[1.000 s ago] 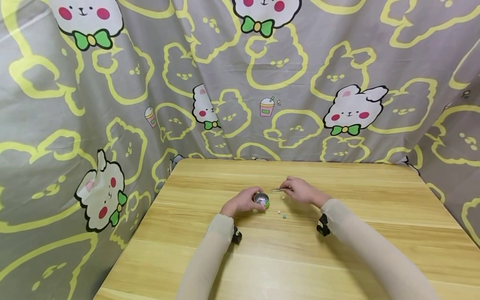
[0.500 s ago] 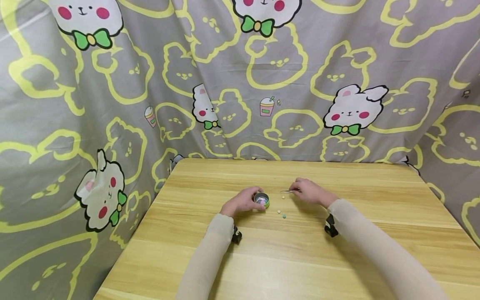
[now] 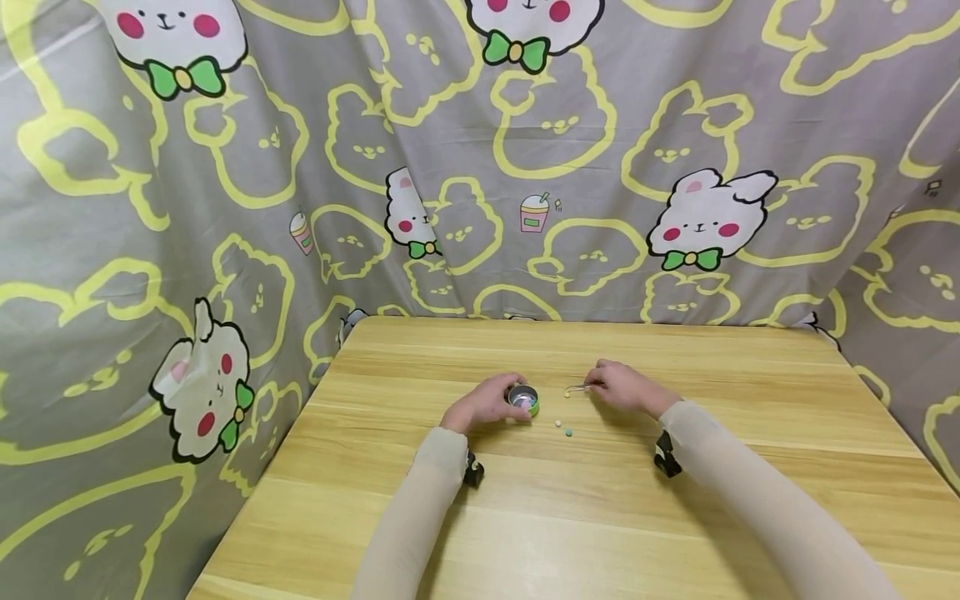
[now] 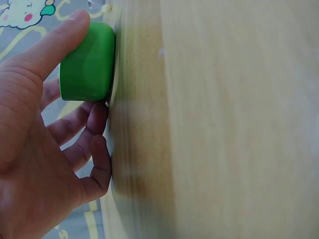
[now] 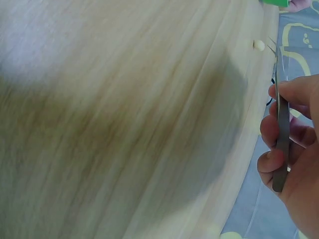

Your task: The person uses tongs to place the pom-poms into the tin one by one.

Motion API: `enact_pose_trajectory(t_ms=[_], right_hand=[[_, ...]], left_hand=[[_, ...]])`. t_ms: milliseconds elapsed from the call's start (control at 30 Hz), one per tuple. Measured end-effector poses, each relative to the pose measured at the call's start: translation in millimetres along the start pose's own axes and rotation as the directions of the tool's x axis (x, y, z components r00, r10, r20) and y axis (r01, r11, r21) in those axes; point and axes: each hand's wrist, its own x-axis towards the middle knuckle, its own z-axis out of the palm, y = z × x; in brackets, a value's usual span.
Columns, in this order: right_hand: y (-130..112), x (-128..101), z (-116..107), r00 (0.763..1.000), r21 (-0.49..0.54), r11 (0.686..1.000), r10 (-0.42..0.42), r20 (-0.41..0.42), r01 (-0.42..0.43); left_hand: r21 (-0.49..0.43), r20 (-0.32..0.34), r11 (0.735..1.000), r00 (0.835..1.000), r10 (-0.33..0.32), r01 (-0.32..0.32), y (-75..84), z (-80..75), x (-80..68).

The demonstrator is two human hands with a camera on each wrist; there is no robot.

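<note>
A: Left hand?
B: Fingers curled round the green tin, standing open-topped on the surface.
A: Right hand?
B: Pinches tweezers; tips just beside a pale bead, right of the tin.

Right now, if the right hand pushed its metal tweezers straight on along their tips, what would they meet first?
The right hand aims the thin metal tweezers at a small cream-coloured bead just ahead; the tips look nearly on it, though depth is unclear.
</note>
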Motion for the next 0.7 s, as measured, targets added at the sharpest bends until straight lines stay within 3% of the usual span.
enact_pose_trajectory(t_ms=[700], right_hand=[[5.6, -0.6, 4.5, 0.999, -0.019, 0.999, 0.031, 0.036, -0.030]], left_hand=[[-0.003, 0.006, 1.000, 1.000, -0.005, 0.005, 0.1, 1.5, -0.4]])
